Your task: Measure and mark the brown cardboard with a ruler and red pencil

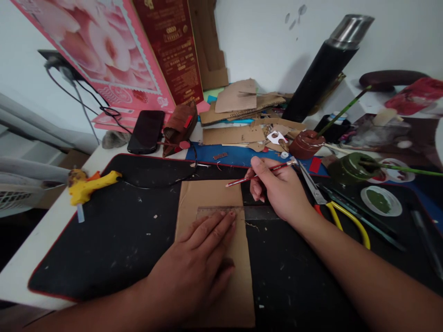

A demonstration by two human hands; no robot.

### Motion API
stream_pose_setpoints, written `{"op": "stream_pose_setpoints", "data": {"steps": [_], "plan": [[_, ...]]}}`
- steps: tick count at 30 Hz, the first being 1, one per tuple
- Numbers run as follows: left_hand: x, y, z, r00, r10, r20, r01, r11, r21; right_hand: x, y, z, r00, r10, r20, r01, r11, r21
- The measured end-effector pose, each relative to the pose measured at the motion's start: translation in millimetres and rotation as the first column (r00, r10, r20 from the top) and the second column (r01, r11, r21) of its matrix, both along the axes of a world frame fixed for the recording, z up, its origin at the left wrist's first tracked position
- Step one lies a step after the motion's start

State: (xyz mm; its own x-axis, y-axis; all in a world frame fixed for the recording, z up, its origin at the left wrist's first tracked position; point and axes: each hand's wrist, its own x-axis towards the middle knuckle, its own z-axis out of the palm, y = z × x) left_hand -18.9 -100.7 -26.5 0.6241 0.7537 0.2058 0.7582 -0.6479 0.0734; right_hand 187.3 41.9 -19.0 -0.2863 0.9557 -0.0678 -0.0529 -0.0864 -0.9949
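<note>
A piece of brown cardboard (pixel 212 193) lies lengthwise on the black mat in front of me. Across it rests a clear ruler (pixel 258 212), its right end reaching past the cardboard onto the mat. My left hand (pixel 197 258) is flat on the ruler and cardboard, fingers stretched out. A red pencil (pixel 238 180) sits in the closed fingers of my right hand (pixel 277 184), tilted low over the cardboard's upper right part. Whether its tip touches the cardboard I cannot tell.
Scissors with yellow handles (pixel 330 210) lie right of my right hand. Farther right stand a green paint jar (pixel 353 168) and a brown one (pixel 306 144). A yellow glue gun (pixel 92 184) is at the left, a phone (pixel 146 131) behind. Cardboard scraps (pixel 233 135) and a black thermos (pixel 321 74) line the back.
</note>
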Motion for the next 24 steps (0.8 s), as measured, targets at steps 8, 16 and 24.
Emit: {"op": "stream_pose_setpoints", "data": {"steps": [8,16,24], "plan": [[0.5,-0.7,-0.1,1.0,0.004,0.0,-0.004,1.0,0.004,0.7,0.9,-1.0,1.0,-0.002,-0.001,0.002,1.0,-0.01],[1.4,0.4,-0.6,1.0,-0.003,0.001,0.003,1.0,0.014,0.2,1.0,-1.1,1.0,0.003,-0.019,-0.003,1.0,-0.002],[1.8,1.6,-0.9,1.0,0.003,-0.016,-0.003,1.0,0.012,-0.9,2.0,-0.2,0.999,0.008,-0.042,-0.009,1.0,-0.01]]}}
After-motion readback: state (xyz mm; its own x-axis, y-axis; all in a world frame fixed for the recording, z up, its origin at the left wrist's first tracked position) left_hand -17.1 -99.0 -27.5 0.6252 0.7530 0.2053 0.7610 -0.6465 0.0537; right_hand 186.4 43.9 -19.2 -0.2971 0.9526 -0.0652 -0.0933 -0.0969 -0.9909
